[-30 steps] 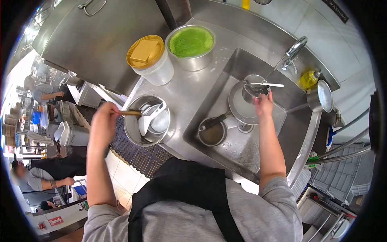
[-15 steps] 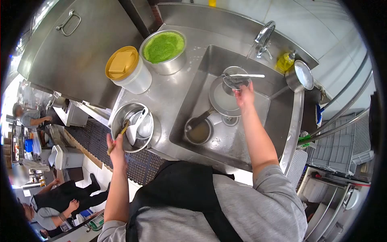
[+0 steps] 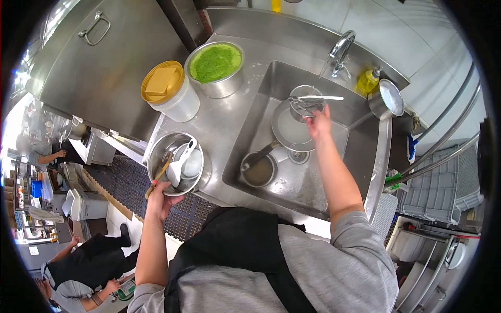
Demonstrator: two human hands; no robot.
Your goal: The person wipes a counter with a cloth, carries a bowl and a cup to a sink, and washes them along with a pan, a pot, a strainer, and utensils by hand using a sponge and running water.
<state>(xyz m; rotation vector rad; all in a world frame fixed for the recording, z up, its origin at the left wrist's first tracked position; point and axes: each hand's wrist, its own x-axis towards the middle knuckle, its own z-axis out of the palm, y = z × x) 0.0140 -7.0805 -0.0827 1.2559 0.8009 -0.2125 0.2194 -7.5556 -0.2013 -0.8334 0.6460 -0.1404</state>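
Head view: the steel bowl (image 3: 176,163) sits at the front edge of the bench (image 3: 229,117), packed with a white ladle (image 3: 180,161), more white utensils and a wooden-handled tool (image 3: 158,176) that juts out over the rim. The left hand (image 3: 162,200) cups the bowl's near rim from below, fingers loosely curled against it; if it tugs or tips the rim, the bowl could slide off the edge and the loose tool could drop to the floor mat (image 3: 125,182).

The right hand (image 3: 318,119) reaches far into the sink (image 3: 360,151), arm nearly straight, fingers pinched on the small metal cup (image 3: 305,102) under the faucet (image 3: 340,49), with a utensil lying across its mouth. Wet metal held by a fingertip pinch at full stretch could slip and fall onto the plate (image 3: 288,128) beneath, or the utensil could slide off. A small pot (image 3: 258,169) stands in the basin beside it.
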